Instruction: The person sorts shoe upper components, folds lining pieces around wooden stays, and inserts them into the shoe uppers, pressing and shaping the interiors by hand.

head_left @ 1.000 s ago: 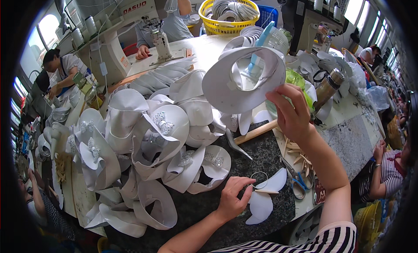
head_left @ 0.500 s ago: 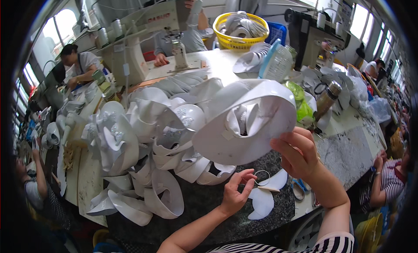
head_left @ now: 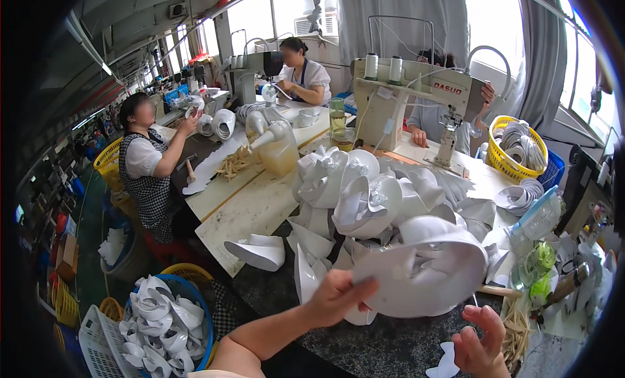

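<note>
My left hand (head_left: 340, 298) pinches the edge of a large white shoe upper (head_left: 426, 293), a curved ring-like piece held up over the dark stone slab (head_left: 338, 352). To its right, my right hand (head_left: 480, 342) is raised with fingers bent and apart, holding nothing that I can see. Beside that hand lies a small white cut piece (head_left: 444, 362), partly hidden by it. Just behind the held upper rises a heap of white shoe uppers (head_left: 368, 205), some with shiny ornaments. One loose upper (head_left: 260, 251) rests apart at the heap's left.
A sewing machine (head_left: 410, 92) stands behind the heap, with a person at it. At right are a yellow basket (head_left: 521, 170), a green-wrapped bottle (head_left: 537, 261) and tan strips (head_left: 517, 332). A blue-rimmed tub (head_left: 207, 313) of white pieces sits lower left. Two people work at left.
The view has swung to the left. The white upper has passed from my right hand to my left; my right hand has let go and dropped lower.
</note>
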Motion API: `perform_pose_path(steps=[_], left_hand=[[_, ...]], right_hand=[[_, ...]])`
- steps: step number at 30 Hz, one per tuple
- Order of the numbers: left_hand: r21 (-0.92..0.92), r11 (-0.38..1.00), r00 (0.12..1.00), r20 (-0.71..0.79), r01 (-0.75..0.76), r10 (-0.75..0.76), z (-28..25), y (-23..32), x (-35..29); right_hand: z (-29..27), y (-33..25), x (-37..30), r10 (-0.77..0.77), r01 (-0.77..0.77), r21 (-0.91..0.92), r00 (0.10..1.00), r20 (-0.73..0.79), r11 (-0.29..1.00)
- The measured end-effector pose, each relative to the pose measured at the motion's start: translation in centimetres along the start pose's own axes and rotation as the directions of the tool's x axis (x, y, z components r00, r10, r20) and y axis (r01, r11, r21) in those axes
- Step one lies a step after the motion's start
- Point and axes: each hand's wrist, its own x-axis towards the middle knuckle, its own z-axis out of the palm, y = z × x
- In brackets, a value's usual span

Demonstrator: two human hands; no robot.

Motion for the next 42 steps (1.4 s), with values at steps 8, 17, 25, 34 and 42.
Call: perform_pose_path(steps=[8,17,25,34,42], left_hand=[[0.118,0.985,0.859,-0.485,-0.124,0.166,-14.5,6.4,2.4],[0.207,0.978,0.808,-0.581,0.033,0.096,-26.1,5.6,5.9],[0.187,0.980,0.799,-0.598,0.065,0.061,-29.1,4.7,7.7],[0.183,0.981,0.794,-0.604,0.057,0.067,-30.4,4.8,8.1],[0.157,0.987,0.815,-0.574,0.017,0.077,-31.8,5.9,10.8]], right_hand=[[7.2,-7.4,-4.6,0.400,-0.475,0.158,0.846,0.351,0.865],[11.2,-10.9,-9.8,0.571,-0.616,0.027,0.746,0.343,0.788],[11.9,-11.2,-11.2,0.603,-0.617,-0.014,0.762,0.236,0.787],[11.6,-10.6,-14.1,0.602,-0.633,-0.045,0.709,0.368,0.773],[11.7,-10.3,-13.9,0.641,-0.681,-0.026,0.675,0.365,0.732]])
